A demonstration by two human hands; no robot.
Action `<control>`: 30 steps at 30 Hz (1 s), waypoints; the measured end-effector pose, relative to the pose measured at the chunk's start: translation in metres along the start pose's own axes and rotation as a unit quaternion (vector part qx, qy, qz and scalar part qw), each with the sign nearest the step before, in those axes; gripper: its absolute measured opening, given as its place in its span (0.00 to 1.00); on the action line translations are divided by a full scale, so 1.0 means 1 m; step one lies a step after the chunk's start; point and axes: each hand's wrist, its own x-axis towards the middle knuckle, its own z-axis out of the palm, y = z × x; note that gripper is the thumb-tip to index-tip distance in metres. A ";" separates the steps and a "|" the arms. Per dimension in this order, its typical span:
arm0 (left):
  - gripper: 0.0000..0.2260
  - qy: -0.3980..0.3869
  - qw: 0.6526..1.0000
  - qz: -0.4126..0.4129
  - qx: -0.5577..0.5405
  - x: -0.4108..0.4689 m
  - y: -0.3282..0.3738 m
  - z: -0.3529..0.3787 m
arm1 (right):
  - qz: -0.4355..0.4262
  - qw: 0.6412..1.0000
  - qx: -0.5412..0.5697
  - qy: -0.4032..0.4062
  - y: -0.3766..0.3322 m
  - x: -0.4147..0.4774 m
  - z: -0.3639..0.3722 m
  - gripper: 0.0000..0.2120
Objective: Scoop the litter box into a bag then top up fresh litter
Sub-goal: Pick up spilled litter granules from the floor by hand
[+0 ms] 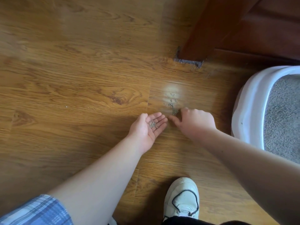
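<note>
Your left hand lies palm up just above the floor, fingers straight and together, with a small heap of gray grains resting in the palm. A plaid sleeve covers that arm near the shoulder. Just right of the fingertips, a thin trail of spilled litter runs away from you across the boards into a bright patch of glare. A white shoe with black laces stands on the floor between your forearms. Your right hand is turned palm down, its fingers curled onto the near end of that trail; you cannot tell whether they pinch any of it. Farther off, a dark wooden post stands on the floor with gray dust at its foot. The white litter box sits on the floor to the right of your right hand, near it but apart, filled with gray litter.
</note>
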 end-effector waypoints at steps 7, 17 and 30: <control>0.21 0.001 1.000 0.005 0.007 0.002 0.002 -0.001 | -0.011 0.998 -0.059 -0.010 -0.007 0.022 0.007 0.28; 0.22 0.005 1.000 0.003 0.002 0.004 0.001 0.003 | -0.064 0.990 -0.125 -0.018 -0.014 0.019 0.003 0.08; 0.25 0.009 1.000 0.005 -0.024 0.001 -0.002 0.012 | -0.106 0.992 0.071 0.003 -0.031 -0.010 -0.022 0.12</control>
